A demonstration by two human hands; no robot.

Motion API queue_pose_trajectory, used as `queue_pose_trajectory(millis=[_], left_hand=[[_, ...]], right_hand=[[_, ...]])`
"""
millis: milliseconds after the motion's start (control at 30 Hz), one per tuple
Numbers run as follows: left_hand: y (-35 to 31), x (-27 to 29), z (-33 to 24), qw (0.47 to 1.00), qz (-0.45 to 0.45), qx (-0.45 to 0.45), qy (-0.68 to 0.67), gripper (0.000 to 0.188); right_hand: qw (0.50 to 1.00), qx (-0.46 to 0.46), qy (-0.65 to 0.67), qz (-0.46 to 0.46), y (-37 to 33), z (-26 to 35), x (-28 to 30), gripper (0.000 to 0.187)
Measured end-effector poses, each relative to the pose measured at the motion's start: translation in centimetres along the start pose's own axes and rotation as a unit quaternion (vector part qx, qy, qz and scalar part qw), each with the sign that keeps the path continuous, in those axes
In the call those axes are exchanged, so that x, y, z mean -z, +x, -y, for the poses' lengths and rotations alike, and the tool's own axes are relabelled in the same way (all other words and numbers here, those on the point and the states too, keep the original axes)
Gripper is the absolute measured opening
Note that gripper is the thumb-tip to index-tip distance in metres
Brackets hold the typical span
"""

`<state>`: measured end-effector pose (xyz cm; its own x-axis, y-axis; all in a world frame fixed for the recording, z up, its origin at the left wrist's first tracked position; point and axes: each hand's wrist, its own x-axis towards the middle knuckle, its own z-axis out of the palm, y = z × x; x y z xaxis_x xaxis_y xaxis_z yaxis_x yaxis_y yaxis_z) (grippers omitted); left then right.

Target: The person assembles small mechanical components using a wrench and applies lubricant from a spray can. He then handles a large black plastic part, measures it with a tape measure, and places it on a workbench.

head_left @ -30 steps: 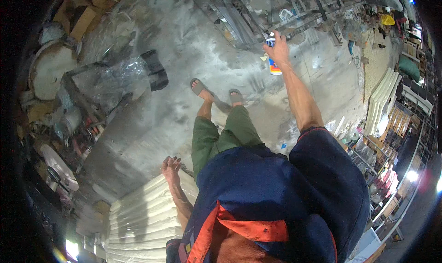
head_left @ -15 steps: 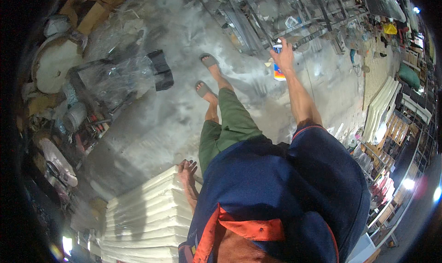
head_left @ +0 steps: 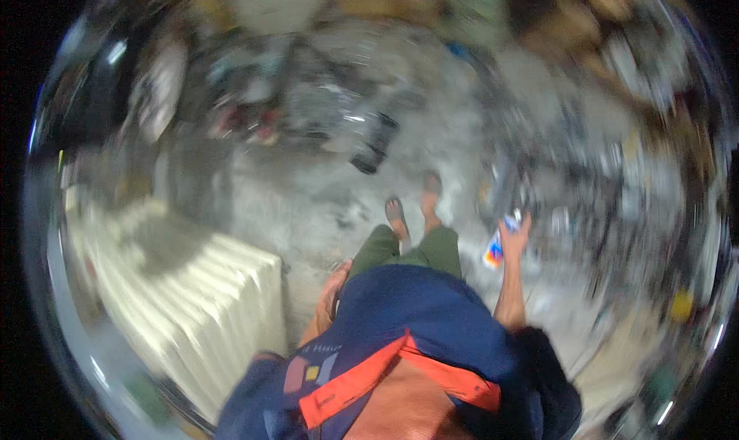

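A spray can (head_left: 493, 255) with a blue, white and orange label is gripped in my right hand (head_left: 516, 237), held out at my right side above the floor. The can tilts, its lower end pointing toward my left. My left hand (head_left: 334, 283) hangs against my left thigh, close to a stack of cream-coloured padded slabs (head_left: 208, 286) wrapped in clear film. Motion blur smears the left fingers, and part of that hand is hidden by my shirt.
Concrete floor (head_left: 308, 209) lies around my sandalled feet. A black folded piece (head_left: 375, 143) rests ahead of them. Blurred metal frames (head_left: 585, 186) stand to the right of the can. Clutter with clear plastic sheeting (head_left: 331, 109) spreads across the far left.
The view has swung to the right, so the slab stack shows larger at the left. My right arm has come lower, still holding the can. My left hand is now at my thigh.
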<state>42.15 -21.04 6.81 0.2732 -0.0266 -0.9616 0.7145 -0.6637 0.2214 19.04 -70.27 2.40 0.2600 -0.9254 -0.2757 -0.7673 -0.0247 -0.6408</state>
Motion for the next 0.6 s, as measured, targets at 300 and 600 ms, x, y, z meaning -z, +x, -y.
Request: queue_pose_trajectory(millis=[300, 600], left_hand=[[-2.1, -5.1, 9.2, 0.99, -0.059, 0.015, -0.131, 0.056], [9.4, 0.6, 6.3, 0.976, -0.079, -0.018, -0.202, 0.056]], right_hand=[[0.975, 0.199, -0.016, 0.093, 9.6, 22.7, -7.9, 0.093], [0.894, 0.419, -0.003, 0.161, 4.9, 43.2, -18.7, 0.088]])
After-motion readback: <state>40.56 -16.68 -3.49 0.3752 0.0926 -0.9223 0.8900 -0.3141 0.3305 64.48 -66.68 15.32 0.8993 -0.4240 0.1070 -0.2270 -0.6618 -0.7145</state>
